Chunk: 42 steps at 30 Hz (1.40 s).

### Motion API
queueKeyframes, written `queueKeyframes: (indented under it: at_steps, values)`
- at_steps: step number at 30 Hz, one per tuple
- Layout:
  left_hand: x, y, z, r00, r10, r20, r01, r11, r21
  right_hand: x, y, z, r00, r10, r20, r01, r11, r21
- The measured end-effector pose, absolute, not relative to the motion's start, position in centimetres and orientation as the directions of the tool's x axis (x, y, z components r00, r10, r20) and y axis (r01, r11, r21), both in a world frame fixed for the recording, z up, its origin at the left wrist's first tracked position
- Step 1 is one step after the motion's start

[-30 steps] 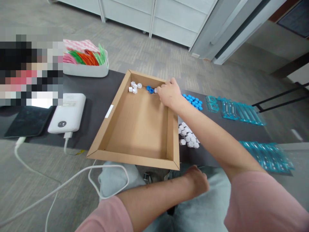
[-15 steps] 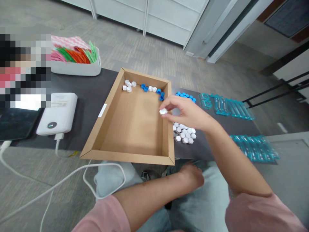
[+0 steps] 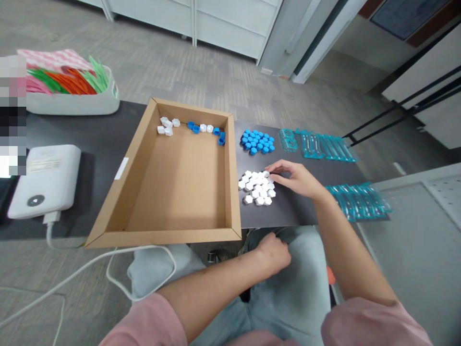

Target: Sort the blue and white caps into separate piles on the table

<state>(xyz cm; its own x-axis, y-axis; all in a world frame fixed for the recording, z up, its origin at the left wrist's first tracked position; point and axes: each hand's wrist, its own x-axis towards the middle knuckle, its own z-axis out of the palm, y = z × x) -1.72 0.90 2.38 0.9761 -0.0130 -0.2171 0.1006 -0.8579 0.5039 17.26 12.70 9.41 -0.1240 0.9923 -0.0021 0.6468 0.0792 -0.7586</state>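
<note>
At the right edge of a pile of white hexagonal pieces (image 3: 257, 185), the thumb and fingertips of my right hand (image 3: 293, 179) close around a white hexagonal piece (image 3: 271, 177). My left hand (image 3: 275, 253) rests on my thigh, curled into a fist, and nothing shows in it. Beyond the white pile lies a heap of blue hexagonal pieces (image 3: 256, 142). A shallow cardboard tray (image 3: 163, 238) stands to the left of both. Along its far wall are white pieces (image 3: 168, 124) in a cluster, then a row of blue and white pieces (image 3: 203, 128).
Teal clear plastic parts (image 3: 326, 145) lie at the far right, with more teal parts (image 3: 356, 201) nearer me. On the left are a white power bank (image 3: 54, 173) and a white basket (image 3: 82, 103) of coloured strips. A white cable (image 3: 90, 274) hangs before the tray.
My right hand has moved from above the tray's right wall, where it held a white piece, back right to the white pile. The view has turned right. My left hand stays on my lap.
</note>
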Motion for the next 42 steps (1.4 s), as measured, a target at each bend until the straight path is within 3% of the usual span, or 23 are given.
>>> queueKeyframes:
  at_steps: [6,9,13,17,20,24,29,33,37,39,42]
  values:
    - [-1.5,0.9,1.8,0.974,-0.007,-0.224,0.111,-0.854,0.508,16.4,13.1,10.9,-0.136,0.982,0.129,0.719,0.187,-0.669]
    - [-1.1,0.9,1.5,0.971,-0.011,-0.237,0.116,-0.849,0.516,13.6,14.5,12.6,-0.235,0.947,0.220,0.736,0.321,-0.596]
    - [-0.4,0.8,1.3,0.962,-0.018,-0.271,0.131,-0.842,0.523,7.2,18.9,14.6,-0.464,0.854,0.237,0.785,0.520,-0.337]
    - [-0.2,0.9,1.2,0.961,-0.004,-0.276,0.144,-0.845,0.515,1.6,26.1,13.2,-0.545,0.814,0.202,0.827,0.561,-0.032]
    - [-0.6,1.0,1.3,0.976,0.014,-0.215,0.123,-0.856,0.503,-0.5,31.3,10.3,-0.565,0.788,0.243,0.815,0.579,0.019]
    - [-0.8,1.0,1.3,0.989,0.008,-0.151,0.084,-0.860,0.503,-1.8,33.5,8.2,-0.562,0.790,0.246,0.806,0.590,-0.052]
    - [-0.4,1.0,1.4,0.986,0.015,-0.169,0.104,-0.841,0.531,-4.0,28.3,11.0,-0.560,0.828,0.044,0.816,0.559,-0.147]
    - [-0.3,0.8,1.5,0.977,0.045,-0.208,0.151,-0.837,0.526,-5.2,23.6,13.9,-0.708,0.699,-0.105,0.654,0.592,-0.471]
    - [-0.5,0.6,1.5,0.976,0.051,-0.213,0.157,-0.839,0.520,-3.6,20.1,15.8,-0.849,0.509,-0.139,0.406,0.461,-0.789]
    - [-0.4,0.6,1.6,0.975,0.044,-0.219,0.154,-0.843,0.515,-1.3,18.5,16.4,-0.827,0.551,-0.110,0.361,0.372,-0.855]
    - [-0.4,0.7,1.7,0.969,0.026,-0.246,0.152,-0.846,0.511,3.8,16.6,16.5,-0.671,0.737,-0.076,0.401,0.275,-0.874]
